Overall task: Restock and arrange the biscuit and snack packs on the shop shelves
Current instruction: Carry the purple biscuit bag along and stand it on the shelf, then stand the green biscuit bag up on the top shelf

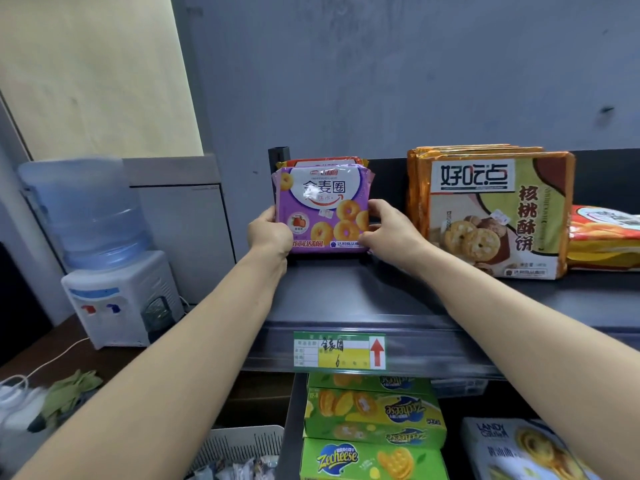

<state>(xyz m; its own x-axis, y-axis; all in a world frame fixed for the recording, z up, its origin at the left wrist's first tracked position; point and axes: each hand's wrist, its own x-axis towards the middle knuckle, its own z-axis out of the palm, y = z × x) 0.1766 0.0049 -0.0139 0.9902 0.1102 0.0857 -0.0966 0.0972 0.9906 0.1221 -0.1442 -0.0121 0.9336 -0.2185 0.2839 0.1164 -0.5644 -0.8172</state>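
Note:
A purple biscuit pack [322,206] with ring biscuits printed on it stands upright at the left end of the dark top shelf [363,296]. My left hand [268,233] grips its left edge and my right hand [388,230] grips its lower right corner. Behind it stand more packs of the same kind [323,162], only their top edges showing. To the right, apart from my hands, a row of large orange walnut biscuit packs [491,213] stands upright.
A red-and-yellow pack [606,237] lies flat at the far right of the shelf. Green Zecheese boxes [374,420] and a Landy box [519,448] fill the shelf below. A water dispenser [107,258] stands left; a white basket [242,448] with small packets sits lower left.

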